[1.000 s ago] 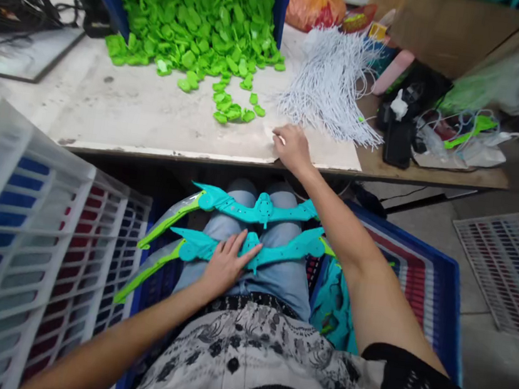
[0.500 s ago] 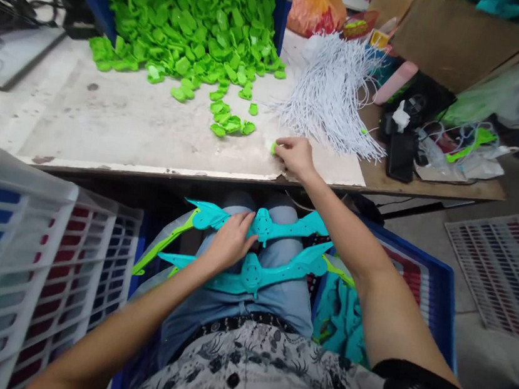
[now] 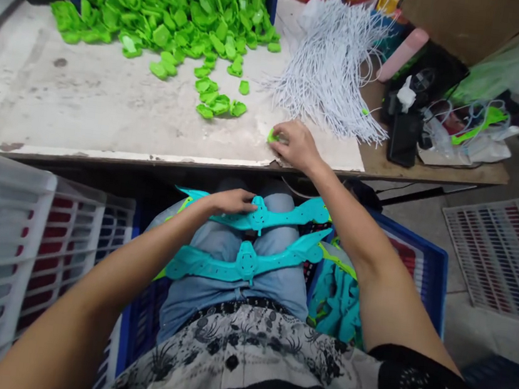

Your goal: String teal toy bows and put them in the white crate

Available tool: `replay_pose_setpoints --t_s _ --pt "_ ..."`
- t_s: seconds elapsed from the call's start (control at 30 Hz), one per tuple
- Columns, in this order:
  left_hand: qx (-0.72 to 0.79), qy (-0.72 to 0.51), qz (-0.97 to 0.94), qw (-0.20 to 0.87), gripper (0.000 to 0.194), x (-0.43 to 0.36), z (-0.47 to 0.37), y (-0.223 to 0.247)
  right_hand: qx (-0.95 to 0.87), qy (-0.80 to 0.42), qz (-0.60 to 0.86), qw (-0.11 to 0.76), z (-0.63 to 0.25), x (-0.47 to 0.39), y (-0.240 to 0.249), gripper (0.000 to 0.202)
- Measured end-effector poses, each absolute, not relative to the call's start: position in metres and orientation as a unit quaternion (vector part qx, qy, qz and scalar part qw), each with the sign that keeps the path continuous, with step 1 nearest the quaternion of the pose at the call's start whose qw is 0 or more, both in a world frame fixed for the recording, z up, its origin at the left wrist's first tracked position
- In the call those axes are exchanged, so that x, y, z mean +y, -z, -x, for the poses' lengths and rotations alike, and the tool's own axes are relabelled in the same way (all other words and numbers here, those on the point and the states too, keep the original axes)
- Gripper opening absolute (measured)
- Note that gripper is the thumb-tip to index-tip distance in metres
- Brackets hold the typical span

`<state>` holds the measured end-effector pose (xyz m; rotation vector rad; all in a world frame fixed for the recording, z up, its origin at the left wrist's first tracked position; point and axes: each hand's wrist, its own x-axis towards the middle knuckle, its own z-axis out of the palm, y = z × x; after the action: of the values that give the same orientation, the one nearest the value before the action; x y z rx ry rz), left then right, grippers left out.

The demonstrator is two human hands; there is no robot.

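Two turquoise plastic parts lie across my lap, the farther one (image 3: 284, 220) near my knees and the nearer one (image 3: 213, 263) closer to my waist. My left hand (image 3: 236, 202) is closed on the farther part, just left of its round centre. At the table's front edge, my right hand (image 3: 293, 143) pinches a small green piece (image 3: 272, 135) between thumb and fingers. Several loose green pieces (image 3: 218, 102) lie on the table to the left of it, in front of a large green heap (image 3: 169, 7) spilling from a blue crate.
A bundle of white strings (image 3: 331, 71) lies beyond my right hand. Farther right are a black phone (image 3: 403, 138) and a pink bottle (image 3: 403, 54). White crates (image 3: 40, 243) stand at my left, and a blue basket (image 3: 439, 292) with turquoise parts at my right.
The view has shifted, so the table's contents appear higher. My left hand has moved against the farther part's centre, its forearm now lying over the part's left end. My right hand still pinches the green piece.
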<state>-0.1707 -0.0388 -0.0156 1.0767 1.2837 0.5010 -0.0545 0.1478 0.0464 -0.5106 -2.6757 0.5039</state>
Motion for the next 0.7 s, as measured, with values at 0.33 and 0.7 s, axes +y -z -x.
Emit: replay_pose_setpoints --t_s 0.33,0.7 --pt "0.562 -0.296 -0.316 0.705 0.048 -0.035 0.168 0.023 -0.957 -0.232 0.083 0.151 -0.034 0.023 0.014 0.020" --pt "0.577 -0.263 -0.400 0.662 0.048 -0.037 0.168 0.026 -0.951 -0.225 0.115 0.178 -0.030 0.013 0.022 0.024"
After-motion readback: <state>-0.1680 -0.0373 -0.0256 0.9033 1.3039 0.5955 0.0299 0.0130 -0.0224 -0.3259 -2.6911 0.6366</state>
